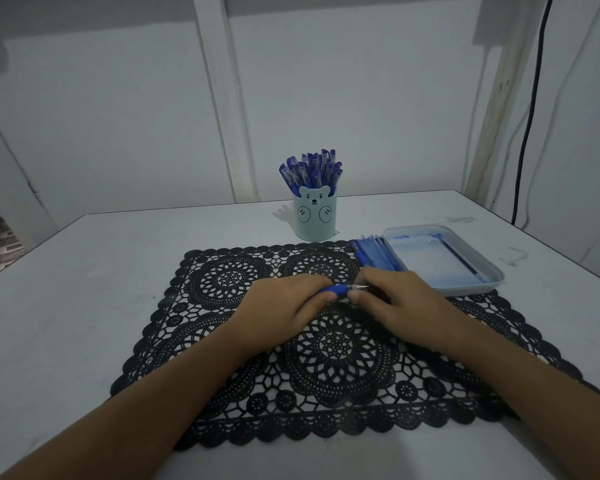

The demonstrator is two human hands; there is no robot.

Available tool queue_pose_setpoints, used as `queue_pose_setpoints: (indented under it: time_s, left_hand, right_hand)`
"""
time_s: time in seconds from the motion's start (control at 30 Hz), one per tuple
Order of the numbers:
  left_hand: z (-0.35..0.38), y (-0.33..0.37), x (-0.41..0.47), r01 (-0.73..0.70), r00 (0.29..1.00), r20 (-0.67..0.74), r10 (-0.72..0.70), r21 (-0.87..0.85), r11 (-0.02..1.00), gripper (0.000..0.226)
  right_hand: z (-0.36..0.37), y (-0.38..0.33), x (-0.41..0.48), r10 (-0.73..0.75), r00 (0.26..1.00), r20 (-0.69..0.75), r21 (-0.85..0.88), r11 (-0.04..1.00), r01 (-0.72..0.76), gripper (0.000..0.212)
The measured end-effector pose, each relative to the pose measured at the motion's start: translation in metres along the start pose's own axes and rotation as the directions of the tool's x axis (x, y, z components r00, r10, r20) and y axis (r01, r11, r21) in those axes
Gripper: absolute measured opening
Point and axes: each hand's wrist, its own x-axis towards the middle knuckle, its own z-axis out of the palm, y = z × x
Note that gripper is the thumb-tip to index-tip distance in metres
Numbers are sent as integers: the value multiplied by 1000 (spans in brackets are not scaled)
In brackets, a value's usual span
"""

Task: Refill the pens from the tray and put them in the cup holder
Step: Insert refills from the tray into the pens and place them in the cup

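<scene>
Now the pen (340, 291) lies left-to-right between both hands: left hand (284, 306) grips the barrel, right hand (392, 299) pinches its tip end.

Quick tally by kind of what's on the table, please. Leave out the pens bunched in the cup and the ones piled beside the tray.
1 cup holder
1 tray
1 black lace mat
1 pen, held by the left hand and right hand
1 slim dark stick in the tray; whether it is a pen or a refill is unclear
Total: 5
</scene>
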Motion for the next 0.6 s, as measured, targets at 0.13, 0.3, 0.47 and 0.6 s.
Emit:
queue_pose_setpoints:
  time_s: [0.13,0.3,0.47,0.6]
  left_hand:
    - [-1,-1,0,-56,997,-57,57,11,998,45]
    - [2,1,1,-81,994,-72,82,11,997,46]
    - [4,1,2,-39,999,-29,40,34,999,40]
    - [5,1,1,15,999,-35,-14,29,999,32]
  right_hand:
    - [1,3,-1,-32,999,19,7,999,32,31]
    - [-2,2,-1,-7,1000,0,68,998,7,40]
    - [-7,-6,-1,12,996,-87,-233,972,-32,40]
    - [-18,-5,-5,70,989,-133,-557,819,-133,39]
